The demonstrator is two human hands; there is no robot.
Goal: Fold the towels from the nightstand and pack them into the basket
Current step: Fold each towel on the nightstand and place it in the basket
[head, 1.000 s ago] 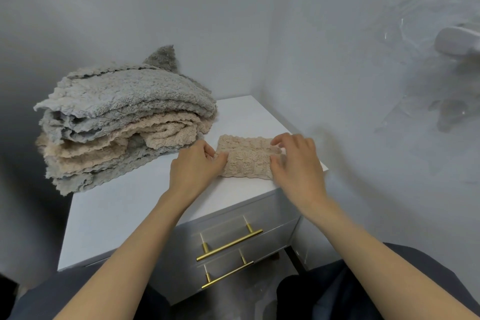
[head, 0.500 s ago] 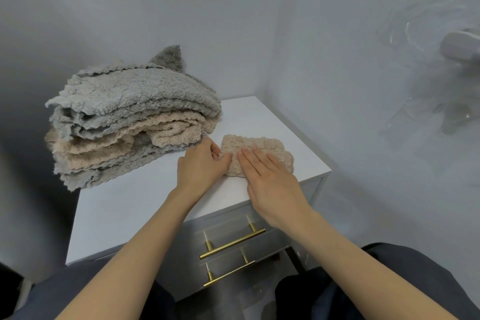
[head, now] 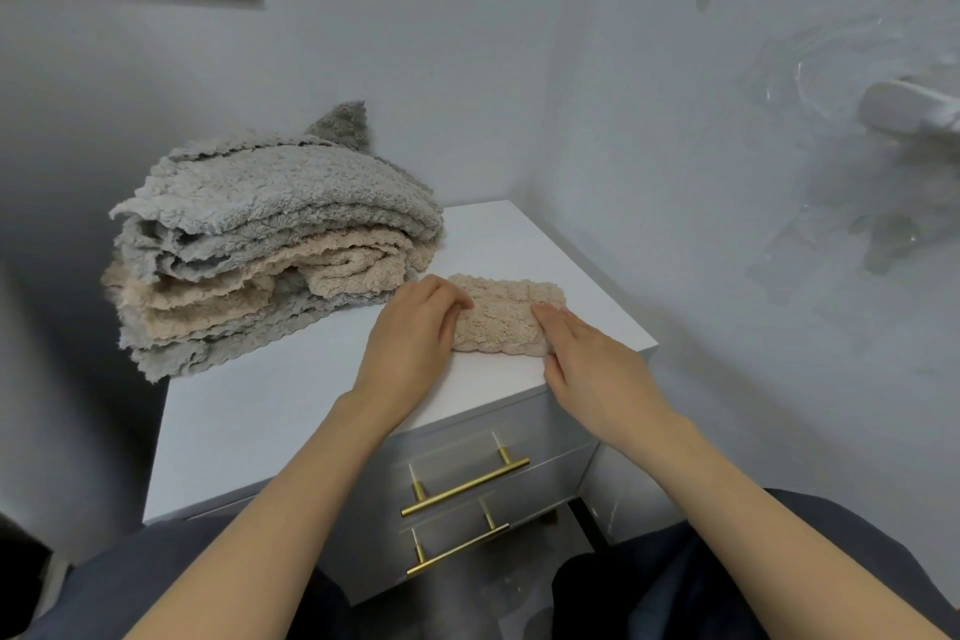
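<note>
Bare tabletop [head: 249,431] at the front left is wide open, easy way in. The towel pile [head: 270,234] hogs the back left, and the wall [head: 701,250] runs close along the right side — tight around the small folded towel [head: 501,322].

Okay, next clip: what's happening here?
A person is folding towels on a white nightstand. Both hands are on a small beige towel, already folded compact, near the front right corner. The left hand holds its left end and the right hand presses its right end. A pile of grey and beige towels sits to the left. No basket is visible.
</note>
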